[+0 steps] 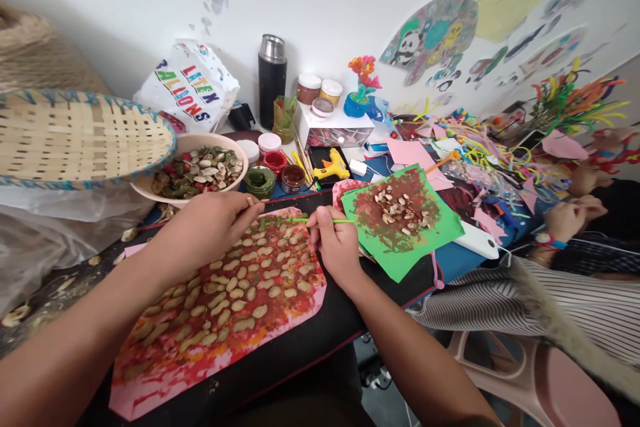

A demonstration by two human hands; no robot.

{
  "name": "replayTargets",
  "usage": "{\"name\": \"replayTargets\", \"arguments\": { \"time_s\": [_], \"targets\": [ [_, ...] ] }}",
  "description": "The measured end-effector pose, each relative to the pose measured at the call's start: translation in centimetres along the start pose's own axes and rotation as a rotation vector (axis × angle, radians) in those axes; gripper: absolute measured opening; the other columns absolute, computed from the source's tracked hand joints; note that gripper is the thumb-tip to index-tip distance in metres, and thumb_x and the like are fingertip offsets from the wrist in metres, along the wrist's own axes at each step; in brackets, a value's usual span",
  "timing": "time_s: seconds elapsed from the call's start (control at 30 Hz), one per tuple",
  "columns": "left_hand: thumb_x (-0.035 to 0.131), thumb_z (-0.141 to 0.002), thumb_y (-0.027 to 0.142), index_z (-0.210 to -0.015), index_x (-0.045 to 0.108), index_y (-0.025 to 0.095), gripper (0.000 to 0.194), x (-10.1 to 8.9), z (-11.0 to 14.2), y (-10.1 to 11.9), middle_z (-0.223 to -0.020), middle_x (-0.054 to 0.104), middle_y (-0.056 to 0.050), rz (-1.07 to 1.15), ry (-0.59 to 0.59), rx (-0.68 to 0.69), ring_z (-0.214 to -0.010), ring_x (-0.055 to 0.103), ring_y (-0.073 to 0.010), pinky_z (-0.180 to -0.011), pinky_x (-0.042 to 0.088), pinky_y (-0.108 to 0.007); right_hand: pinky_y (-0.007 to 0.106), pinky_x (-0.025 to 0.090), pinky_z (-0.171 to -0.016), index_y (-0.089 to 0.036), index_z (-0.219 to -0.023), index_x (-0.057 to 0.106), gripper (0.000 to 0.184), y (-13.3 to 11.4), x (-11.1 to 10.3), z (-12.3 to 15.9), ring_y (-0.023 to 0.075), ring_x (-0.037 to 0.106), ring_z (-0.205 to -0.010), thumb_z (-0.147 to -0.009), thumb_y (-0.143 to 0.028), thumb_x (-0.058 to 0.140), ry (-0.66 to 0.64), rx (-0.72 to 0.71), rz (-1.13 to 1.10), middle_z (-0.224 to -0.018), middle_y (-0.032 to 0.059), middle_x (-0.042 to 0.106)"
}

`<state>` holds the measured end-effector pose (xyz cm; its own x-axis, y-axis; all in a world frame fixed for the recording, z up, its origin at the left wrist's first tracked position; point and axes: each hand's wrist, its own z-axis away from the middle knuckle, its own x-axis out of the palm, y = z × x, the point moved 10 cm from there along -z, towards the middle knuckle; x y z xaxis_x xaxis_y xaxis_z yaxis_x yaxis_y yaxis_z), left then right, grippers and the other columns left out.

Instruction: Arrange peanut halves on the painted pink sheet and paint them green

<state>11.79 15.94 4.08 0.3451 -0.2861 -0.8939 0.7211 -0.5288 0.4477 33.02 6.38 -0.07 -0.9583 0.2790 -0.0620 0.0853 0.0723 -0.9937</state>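
Observation:
My left hand (220, 223) is closed in a pinch over the far edge of a paint-smeared pink sheet (145, 403). A small tan bit, which looks like a piece of peanut shell (250, 201), shows at its fingertips. In my right hand (337, 240) is a thin green paintbrush (297, 219), its green-smeared tip pointing left, close to the left fingertips. Rows of peanut shells (244, 324) lie on the sheet's red and brown paint. Beyond the left hand stand open jars of green paint (260, 180) and brown paint (293, 178).
A bowl of painted shells (239, 153) stands back left beside a woven basket (85, 140). A green sheet with shells (390, 260) lies right of my hand. Further back are a yellow glue gun (333, 165) and a black flask (273, 80). Another person's hands (570, 217) are at far right.

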Motion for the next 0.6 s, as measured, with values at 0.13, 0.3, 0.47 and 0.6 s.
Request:
{"name": "replayTargets", "arguments": {
  "time_s": [0.13,0.3,0.47,0.6],
  "targets": [
    [0.038,-0.112,0.069,-0.092,0.085,0.029,0.065,0.7,-0.3,0.1,-0.099,0.094,-0.013,-0.005,-0.029,-0.011,-0.086,0.085,-0.0338,-0.085,0.062,-0.042,0.026,0.046,-0.047,-0.028,-0.084,0.066,0.076,0.1,0.0,0.4,0.0148,0.058,-0.045,-0.110,-0.100,0.062,0.000,0.006,-0.003,-0.056,-0.0057,0.058],
    [0.037,-0.113,0.070,-0.090,0.084,0.029,0.066,0.9,-0.3,-0.3,-0.102,0.094,-0.015,-0.034,-0.034,-0.034,-0.089,0.086,-0.0359,-0.087,0.062,-0.044,0.027,0.046,-0.047,-0.028,-0.085,0.067,0.076,0.4,0.5,0.9,0.0153,0.057,-0.044,-0.110,-0.100,0.061,-0.030,0.009,0.007,-0.055,-0.0064,0.057],
    [0.036,-0.113,0.070,-0.095,0.085,0.029,0.067,1.1,-0.3,-0.3,-0.103,0.094,-0.015,-0.028,-0.051,-0.041,-0.091,0.088,-0.0367,-0.089,0.062,-0.045,0.027,0.047,-0.047,-0.028,-0.084,0.068,0.075,0.0,0.2,1.1,0.0153,0.057,-0.043,-0.111,-0.099,0.063,-0.026,-0.017,-0.014,-0.054,-0.0067,0.056],
    [0.035,-0.113,0.069,-0.094,0.084,0.029,0.066,1.2,-0.4,-0.3,-0.105,0.095,-0.015,-0.055,-0.060,-0.035,-0.091,0.088,-0.0356,-0.089,0.062,-0.044,0.027,0.048,-0.047,-0.028,-0.084,0.070,0.077,-0.2,0.5,1.2,0.0155,0.057,-0.044,-0.111,-0.099,0.062,-0.042,-0.019,0.006,-0.055,-0.0054,0.058]
  ]
}}
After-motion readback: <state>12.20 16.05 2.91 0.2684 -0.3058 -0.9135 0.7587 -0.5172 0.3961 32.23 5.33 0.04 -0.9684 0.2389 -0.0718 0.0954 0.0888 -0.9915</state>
